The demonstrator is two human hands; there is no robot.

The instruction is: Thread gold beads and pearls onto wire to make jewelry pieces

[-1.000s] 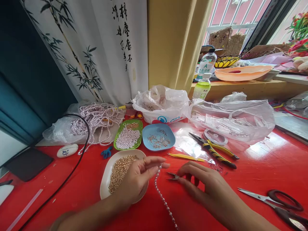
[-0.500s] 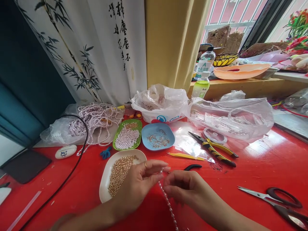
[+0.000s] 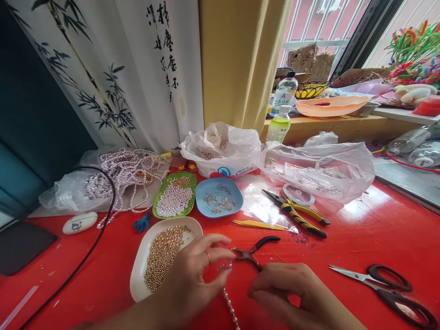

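In the head view, the thin strand of shiny, pale beads (image 3: pixel 231 308) crosses the thumb of the left hand (image 3: pixel 192 275), its tail left hanging, seemingly for slack; thumb and fingers are parted, any grip unclear. The right hand (image 3: pixel 292 284) is curled, its contents hidden, beside small black-handled pliers (image 3: pixel 245 255), apparently laid within reach.

1 cam only, head-worn, POV. Faces fwd + tilted down over red table (image 3: pixel 309 252), wide FOV, pic squashed vert. L hand (image 3: pixel 189 277) + R hand (image 3: pixel 302 286) v. close, btm of frame, approx ctr. White curtain (image 3: pixel 137 50) = bkgd, upper L; window (image 3: pixel 316 27) upper R, farther out.
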